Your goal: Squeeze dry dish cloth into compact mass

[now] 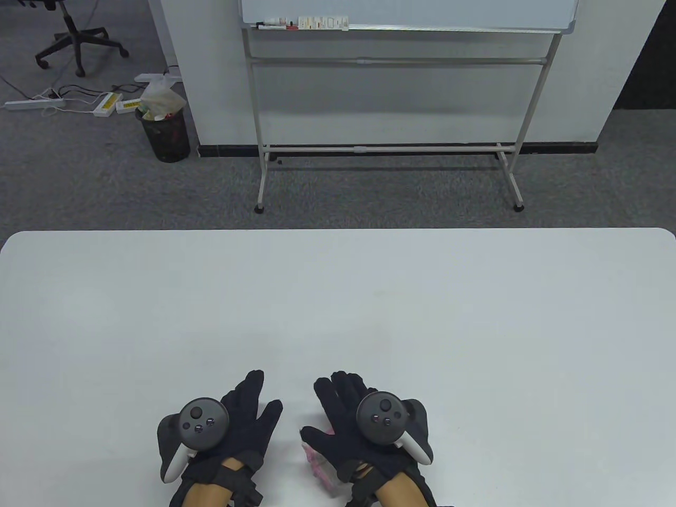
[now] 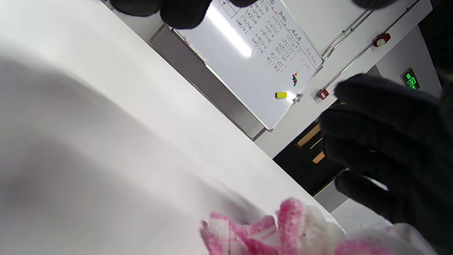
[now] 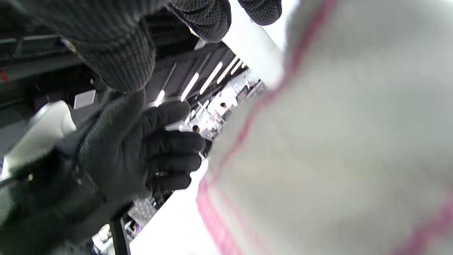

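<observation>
— Near the table's (image 1: 338, 296) front edge, where do your hands sit?

— Your right hand (image 1: 351, 422) rests over the pink-and-white dish cloth (image 1: 317, 462), fingers spread, not clenched. Your left hand (image 1: 237, 422) lies just left, fingers apart, holding nothing.

— Which step?

— Probably just starting: the cloth looks loosely bunched. Next, gather it under both palms and squeeze inward.
</observation>
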Available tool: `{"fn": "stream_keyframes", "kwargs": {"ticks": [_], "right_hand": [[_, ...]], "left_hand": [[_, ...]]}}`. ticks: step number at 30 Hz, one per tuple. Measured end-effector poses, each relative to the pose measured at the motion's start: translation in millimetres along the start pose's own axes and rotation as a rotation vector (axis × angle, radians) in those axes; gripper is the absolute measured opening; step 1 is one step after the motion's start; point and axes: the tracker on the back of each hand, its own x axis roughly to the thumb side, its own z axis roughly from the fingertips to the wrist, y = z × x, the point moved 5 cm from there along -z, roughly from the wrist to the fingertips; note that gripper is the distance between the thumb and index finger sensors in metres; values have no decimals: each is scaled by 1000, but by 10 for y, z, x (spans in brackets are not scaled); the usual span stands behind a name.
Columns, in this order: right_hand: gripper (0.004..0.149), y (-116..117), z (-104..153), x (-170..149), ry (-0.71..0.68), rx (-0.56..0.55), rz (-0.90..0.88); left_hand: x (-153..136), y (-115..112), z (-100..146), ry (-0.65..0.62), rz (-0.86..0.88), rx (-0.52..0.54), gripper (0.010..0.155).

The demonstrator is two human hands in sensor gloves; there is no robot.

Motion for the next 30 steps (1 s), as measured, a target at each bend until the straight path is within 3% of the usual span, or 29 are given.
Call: {"fn": "stream_keyframes", "kwargs": {"ticks": [9, 15, 21, 30], "right_hand": [[83, -696, 180, -159, 69, -264, 86], [78, -1001, 307, -578, 153, -422, -61], [73, -1033, 376, -870, 255, -429, -103], [72, -871, 293, -893, 279, -362, -77]], "left_hand": [[3, 2, 2, -1, -9, 8, 80], [-44, 1, 2, 19, -10, 12, 80], [-112, 16, 5, 35, -8, 18, 79], [-167, 31, -9, 45, -4, 11, 79]]}}
